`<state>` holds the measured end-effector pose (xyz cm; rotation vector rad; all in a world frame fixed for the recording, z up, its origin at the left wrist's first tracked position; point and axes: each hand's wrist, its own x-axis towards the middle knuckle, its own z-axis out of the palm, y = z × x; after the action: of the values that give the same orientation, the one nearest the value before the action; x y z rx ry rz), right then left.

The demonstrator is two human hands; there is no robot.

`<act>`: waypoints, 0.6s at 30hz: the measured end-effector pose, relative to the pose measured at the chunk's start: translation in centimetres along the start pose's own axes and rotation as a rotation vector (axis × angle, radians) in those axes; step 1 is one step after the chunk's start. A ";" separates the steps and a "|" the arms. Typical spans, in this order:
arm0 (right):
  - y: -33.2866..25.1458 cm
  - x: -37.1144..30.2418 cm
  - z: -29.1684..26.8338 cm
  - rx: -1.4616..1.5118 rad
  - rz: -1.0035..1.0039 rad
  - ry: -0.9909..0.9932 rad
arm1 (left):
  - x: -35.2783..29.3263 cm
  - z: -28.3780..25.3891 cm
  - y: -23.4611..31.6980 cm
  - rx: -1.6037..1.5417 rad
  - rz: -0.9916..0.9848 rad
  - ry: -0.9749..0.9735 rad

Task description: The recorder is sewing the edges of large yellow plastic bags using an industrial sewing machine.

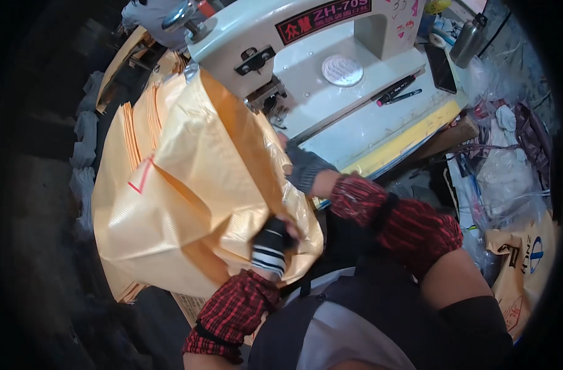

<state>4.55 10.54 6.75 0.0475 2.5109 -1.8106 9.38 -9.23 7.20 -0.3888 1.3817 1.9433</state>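
Observation:
A large yellow-tan woven sack [189, 185] with a red tick mark lies bunched on the left, its open edge rising to the head of a white sewing machine [223, 52]. In a grey fingerless glove, my right hand [303, 165] is closed on the sack's edge just below the needle area; its fingers are partly hidden. My left hand [276, 242], in a black glove with white stripes, is closed on the sack's folds nearer to me. That hand is slightly blurred and its fingertips are partly covered.
On the machine bed lie pens [397, 92] and a dark phone [440, 68]; a metal bottle [469, 42] stands beside them. Stacked sacks [130, 132] are behind the held one. Plastic wrap [503, 154] and a printed sack [528, 271] crowd the right. Another person [161, 21] sits at the far left.

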 end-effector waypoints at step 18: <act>4.6 -10.0 4.3 0.828 0.282 -0.179 | 1.2 2.6 6.0 1.938 0.792 0.141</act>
<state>14.86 7.92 1.59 0.2364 1.4055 -2.4241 4.78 -7.50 11.67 1.0559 2.9118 0.1671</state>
